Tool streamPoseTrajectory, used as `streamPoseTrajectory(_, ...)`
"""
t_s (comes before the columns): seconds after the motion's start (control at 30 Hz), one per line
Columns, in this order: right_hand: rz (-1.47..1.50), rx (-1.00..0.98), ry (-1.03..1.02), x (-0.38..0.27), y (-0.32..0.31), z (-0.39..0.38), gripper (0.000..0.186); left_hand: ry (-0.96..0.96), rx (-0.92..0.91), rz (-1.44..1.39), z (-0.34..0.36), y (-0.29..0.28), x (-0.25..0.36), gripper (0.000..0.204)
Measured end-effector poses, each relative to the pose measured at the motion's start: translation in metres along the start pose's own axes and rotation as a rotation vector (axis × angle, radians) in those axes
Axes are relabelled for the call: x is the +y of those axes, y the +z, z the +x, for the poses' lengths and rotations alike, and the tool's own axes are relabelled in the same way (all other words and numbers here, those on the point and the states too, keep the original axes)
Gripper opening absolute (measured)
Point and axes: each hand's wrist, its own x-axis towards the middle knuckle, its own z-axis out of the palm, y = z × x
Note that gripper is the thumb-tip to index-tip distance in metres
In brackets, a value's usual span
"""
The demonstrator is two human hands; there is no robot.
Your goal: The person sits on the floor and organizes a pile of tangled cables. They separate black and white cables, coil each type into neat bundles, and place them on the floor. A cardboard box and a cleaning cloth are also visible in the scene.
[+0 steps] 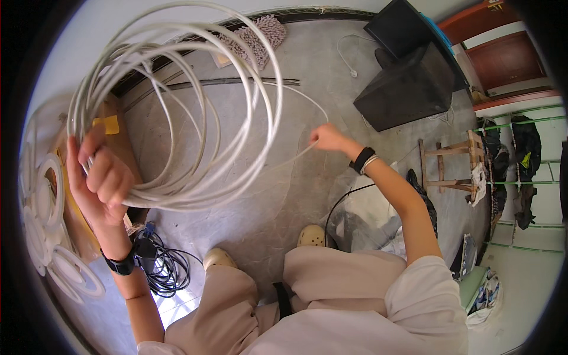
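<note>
A large coil of white cable (195,198) hangs in several loose loops from my left hand (103,180), which is raised at the left with its fingers closed round the bundle. From the coil one strand runs right to my right hand (329,138). There the fingers are pinched on the strand, well apart from the coil. Between both hands the loops spread wide, with grey floor showing through them. Below my left wrist, a bundle of black cable (163,266) with a blue plug lies on the floor.
A black box-shaped case (408,89) and a dark screen (399,26) stand at the far right. Nearer are a wooden stool (452,160) and a clear plastic bag (367,213). A cardboard box (121,142) and white rings (50,189) sit at the left. A shaggy mop head (260,41) lies by the wall.
</note>
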Motion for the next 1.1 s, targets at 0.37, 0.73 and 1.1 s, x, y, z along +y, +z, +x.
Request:
streamPoseTrajectory(0.37,-0.529,0.689,-0.085,-0.024,-0.113,0.020,0.021,-1.049,0.232,0.972,0.009,-0.013,-0.066,0.030)
streamPoseTrajectory(0.73,-0.068,0.711,-0.046,-0.160,-0.144,0.010,0.022,-0.673,0.633,1.211,0.017,-0.076,-0.077,0.034)
streamPoseTrajectory(1.1,0.865,0.009,-0.497,-0.263,-0.054,-0.012,0.023,-0.283,0.860,0.391,0.032,-0.105,-0.108,0.027)
